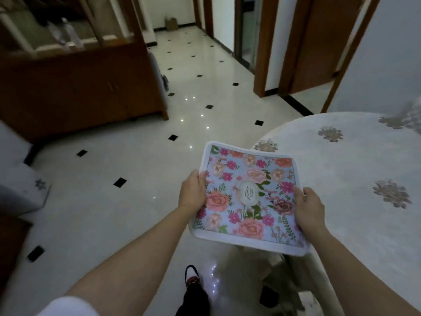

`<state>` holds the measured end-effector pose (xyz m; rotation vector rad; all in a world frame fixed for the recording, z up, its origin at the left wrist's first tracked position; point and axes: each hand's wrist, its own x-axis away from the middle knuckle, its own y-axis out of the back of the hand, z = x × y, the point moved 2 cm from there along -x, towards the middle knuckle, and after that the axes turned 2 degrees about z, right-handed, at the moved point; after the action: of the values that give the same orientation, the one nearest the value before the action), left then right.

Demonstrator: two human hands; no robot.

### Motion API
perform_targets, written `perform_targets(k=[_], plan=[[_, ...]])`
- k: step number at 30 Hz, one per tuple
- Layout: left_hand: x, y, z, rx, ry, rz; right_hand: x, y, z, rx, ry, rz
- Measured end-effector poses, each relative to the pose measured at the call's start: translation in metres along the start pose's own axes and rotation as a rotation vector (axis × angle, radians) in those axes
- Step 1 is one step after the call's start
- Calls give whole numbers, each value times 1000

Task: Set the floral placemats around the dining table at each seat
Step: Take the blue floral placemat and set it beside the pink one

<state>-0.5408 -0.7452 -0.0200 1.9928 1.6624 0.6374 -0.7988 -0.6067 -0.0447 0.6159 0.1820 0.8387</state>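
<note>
A floral placemat [248, 197] is held in the air by both hands, just off the near-left edge of the dining table [353, 167]. Its left edge is gripped by the left hand [192, 190], with the thumb laid on the printed face and the fingers tucked beneath. Its right edge is gripped in the same way by the right hand [308, 208]. The mat is kept roughly flat with the printed side up (an oval label reading "GARDEN" is seen at its centre), and the pattern is framed by a white border. The far right corner is seen overlapping the table's rounded edge, while the rest is carried above the floor [114, 213].

The table is covered by a pale cloth dotted with flower motifs. A wide stretch of glossy white tile, set with small black diamonds, is spread to the left and ahead. It is bounded by a wooden cabinet [75, 87] at the far left and narrowed into a corridor between wooden door frames [266, 53]. A grey covered shape [20, 179], possibly a chair seat, is blurred at the left edge. A shoe [192, 275] is seen on the tile below the mat.
</note>
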Motion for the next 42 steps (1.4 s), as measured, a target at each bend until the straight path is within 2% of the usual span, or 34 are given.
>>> perform_targets(k=[3,9,17,23,34,42], plan=[[-21,41,33,8,52,-84,-17,-49,38,32,59,73],[-91,95,91,57,126,-142,-59,-141,108,61,122,140],[-229,170,155,83,152,-151,-134,-273,204,66,93,159],[-312,214,174,90,154,-144,-180,-333,262,52,92,177],[-435,217,182,103,174,-118,-277,-388,310,54,94,147],[-576,175,138,67,127,-68,-412,-409,317,-2,76,102]])
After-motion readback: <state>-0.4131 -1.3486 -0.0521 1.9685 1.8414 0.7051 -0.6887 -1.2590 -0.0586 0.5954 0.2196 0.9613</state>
